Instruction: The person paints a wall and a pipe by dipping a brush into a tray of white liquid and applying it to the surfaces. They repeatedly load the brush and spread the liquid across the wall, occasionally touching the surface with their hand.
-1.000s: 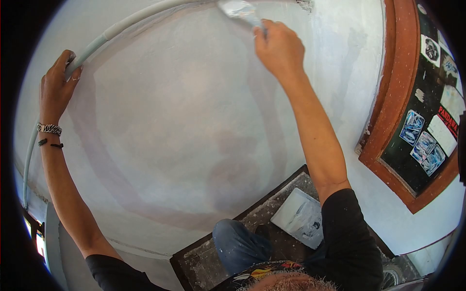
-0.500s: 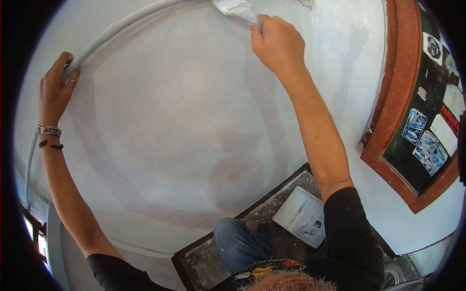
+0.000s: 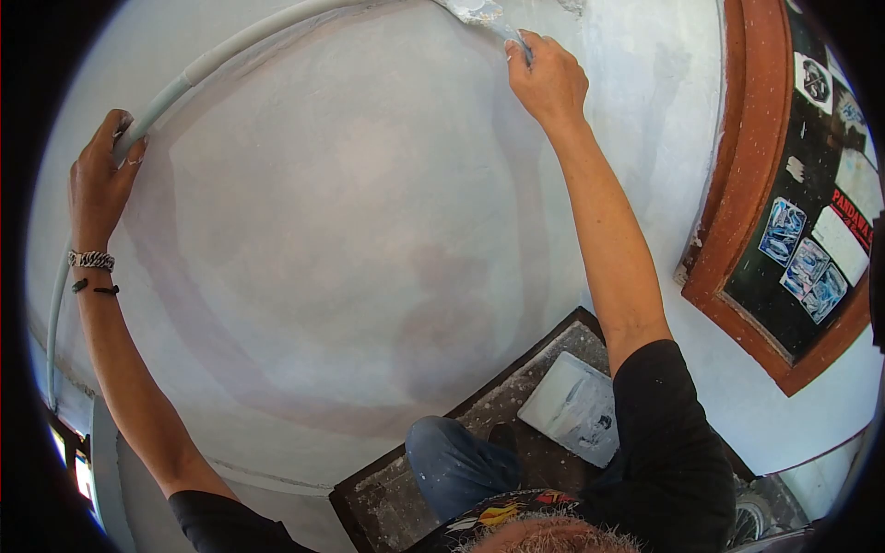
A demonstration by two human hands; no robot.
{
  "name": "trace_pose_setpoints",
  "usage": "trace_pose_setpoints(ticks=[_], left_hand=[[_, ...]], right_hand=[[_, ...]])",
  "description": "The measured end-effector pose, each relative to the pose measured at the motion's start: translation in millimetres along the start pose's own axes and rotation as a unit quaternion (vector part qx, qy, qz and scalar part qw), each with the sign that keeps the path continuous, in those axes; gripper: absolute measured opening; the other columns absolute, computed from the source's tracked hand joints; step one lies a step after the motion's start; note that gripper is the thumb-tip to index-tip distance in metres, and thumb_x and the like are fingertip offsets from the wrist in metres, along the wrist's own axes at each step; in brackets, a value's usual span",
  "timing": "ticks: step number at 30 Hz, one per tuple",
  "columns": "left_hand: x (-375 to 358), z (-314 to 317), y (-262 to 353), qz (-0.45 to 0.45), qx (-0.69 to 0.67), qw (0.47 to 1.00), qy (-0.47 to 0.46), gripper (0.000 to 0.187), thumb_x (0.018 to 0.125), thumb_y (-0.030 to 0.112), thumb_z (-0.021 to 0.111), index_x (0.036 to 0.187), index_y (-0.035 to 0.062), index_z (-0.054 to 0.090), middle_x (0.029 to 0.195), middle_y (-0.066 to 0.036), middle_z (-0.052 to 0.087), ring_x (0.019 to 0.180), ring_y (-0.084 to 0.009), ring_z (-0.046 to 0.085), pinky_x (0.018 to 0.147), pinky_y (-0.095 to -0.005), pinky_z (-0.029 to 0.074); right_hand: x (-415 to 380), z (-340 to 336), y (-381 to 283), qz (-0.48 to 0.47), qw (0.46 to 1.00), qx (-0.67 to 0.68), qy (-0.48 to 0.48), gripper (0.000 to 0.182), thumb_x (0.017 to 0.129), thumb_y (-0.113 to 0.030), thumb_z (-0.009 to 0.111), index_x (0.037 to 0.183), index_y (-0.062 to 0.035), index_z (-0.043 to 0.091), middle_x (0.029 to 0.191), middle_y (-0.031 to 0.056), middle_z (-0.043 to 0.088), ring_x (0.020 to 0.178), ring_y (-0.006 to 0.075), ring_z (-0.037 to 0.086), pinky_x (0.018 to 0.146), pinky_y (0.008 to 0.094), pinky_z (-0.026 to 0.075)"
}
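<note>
My left hand (image 3: pixel 100 180) is closed around a grey pipe (image 3: pixel 267 29) that curves along the wall at the upper left; white smears mark its fingertips. At the top, my right hand (image 3: pixel 550 81) grips a putty knife (image 3: pixel 510 34) by its handle. The knife's blade carries white putty and lies near the wall, just below the pipe's upper stretch. Part of the blade is cut off by the top of the view. Between my arms spreads the pale, patchy wall (image 3: pixel 341 221).
Below me is a dark, white-spattered platform (image 3: pixel 387 502), where a bent knee in jeans (image 3: pixel 456 465) shows. A white putty-smeared board or tray (image 3: pixel 567 405) lies on it. At right, a brown wooden frame (image 3: pixel 751 175) surrounds a dark panel with stickers (image 3: pixel 811 276).
My right hand has moved to the right, carrying the putty knife along the top of the wall. The left hand keeps its hold on the pipe. My view has shifted slightly.
</note>
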State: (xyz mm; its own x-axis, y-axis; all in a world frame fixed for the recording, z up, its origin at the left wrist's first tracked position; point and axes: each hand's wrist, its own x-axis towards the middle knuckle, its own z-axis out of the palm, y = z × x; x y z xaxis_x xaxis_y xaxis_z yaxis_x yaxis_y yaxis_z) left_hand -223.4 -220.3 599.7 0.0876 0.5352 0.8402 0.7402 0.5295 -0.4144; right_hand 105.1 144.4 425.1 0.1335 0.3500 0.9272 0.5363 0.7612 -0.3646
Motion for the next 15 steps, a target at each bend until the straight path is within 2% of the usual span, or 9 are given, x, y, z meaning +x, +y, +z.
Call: trace_pose_setpoints(ticks=[4,6,8,15], left_hand=[[0,2,-3,0.0,0.009,1.0,-0.006,0.037,0.089,0.028,0.065,0.121,0.0101,0.056,0.104,-0.014,0.069,0.087,-0.0276,0.069,0.073,-0.0355,0.053],[0,-5,5,-0.018,0.02,0.999,-0.031,0.038,0.089,0.029,0.065,0.122,0.0103,0.056,0.104,-0.014,0.069,0.089,-0.0275,0.069,0.074,-0.0353,0.054],[1,0,-2,0.001,0.016,1.0,-0.006,0.039,0.089,0.029,0.065,0.123,0.0101,0.056,0.104,-0.013,0.07,0.089,-0.027,0.069,0.074,-0.0354,0.054],[0,8,-12,0.028,-0.009,0.999,0.031,0.04,0.089,0.024,0.066,0.125,0.0099,0.056,0.106,-0.014,0.069,0.09,-0.0264,0.069,0.075,-0.0353,0.054]], right_hand=[[-2,10,24,0.012,0.999,-0.013,0.048,0.036,0.091,-0.032,0.054,0.111,-0.0053,0.068,0.095,0.0114,0.07,0.085,0.0308,0.067,0.072,0.0423,0.052],[7,8,40,0.051,0.998,-0.03,0.037,0.037,0.091,-0.033,0.054,0.112,-0.0054,0.068,0.098,0.0121,0.07,0.087,0.0318,0.067,0.074,0.0431,0.052],[11,1,45,0.082,0.996,-0.035,0.013,0.039,0.092,-0.034,0.052,0.113,-0.0061,0.068,0.1,0.0124,0.069,0.091,0.032,0.066,0.077,0.0438,0.052],[13,5,55,0.064,0.996,-0.057,0.027,0.04,0.093,-0.035,0.051,0.117,-0.0074,0.066,0.102,0.0109,0.069,0.093,0.0303,0.066,0.077,0.0423,0.052]])
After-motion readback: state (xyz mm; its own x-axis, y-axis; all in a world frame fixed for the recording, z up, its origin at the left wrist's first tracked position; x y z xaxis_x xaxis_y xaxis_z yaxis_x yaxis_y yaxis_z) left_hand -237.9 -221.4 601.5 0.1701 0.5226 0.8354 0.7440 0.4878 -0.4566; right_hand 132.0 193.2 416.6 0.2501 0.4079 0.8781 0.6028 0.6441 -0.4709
